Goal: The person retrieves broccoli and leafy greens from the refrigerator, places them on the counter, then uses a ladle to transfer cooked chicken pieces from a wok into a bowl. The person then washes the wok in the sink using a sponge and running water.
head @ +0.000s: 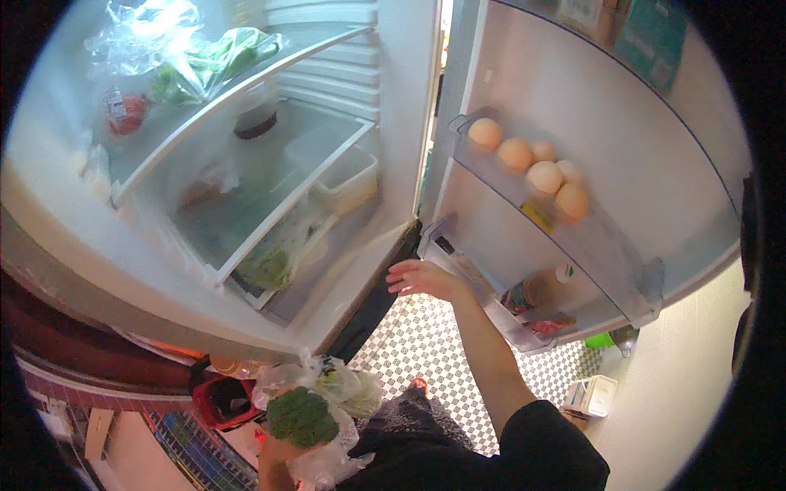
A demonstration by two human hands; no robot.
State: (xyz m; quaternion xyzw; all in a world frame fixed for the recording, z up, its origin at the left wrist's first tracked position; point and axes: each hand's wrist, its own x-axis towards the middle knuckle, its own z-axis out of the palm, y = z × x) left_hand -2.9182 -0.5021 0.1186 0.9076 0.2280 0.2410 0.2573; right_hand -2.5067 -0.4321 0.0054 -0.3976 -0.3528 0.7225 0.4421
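Observation:
At the lower left, my left hand [277, 448] holds a head of broccoli [302, 417] together with clear plastic bags [328, 460]. One of these, a knotted bag [353, 390], has pale green produce inside. The broccoli covers most of the fingers. My right hand [427, 280] is empty with its fingers apart, reaching between the refrigerator body [368, 270] and its open door [565, 80]. It is nearest the lower door shelf [454, 255]. I cannot tell whether it touches anything.
Bagged greens [227, 58] and a red packaged item [127, 113] lie on the upper glass shelf. Below are a plastic container [347, 178] and a bagged green vegetable [267, 270]. Several eggs [544, 177] sit in the door rack. A red bin [224, 402] stands at lower left.

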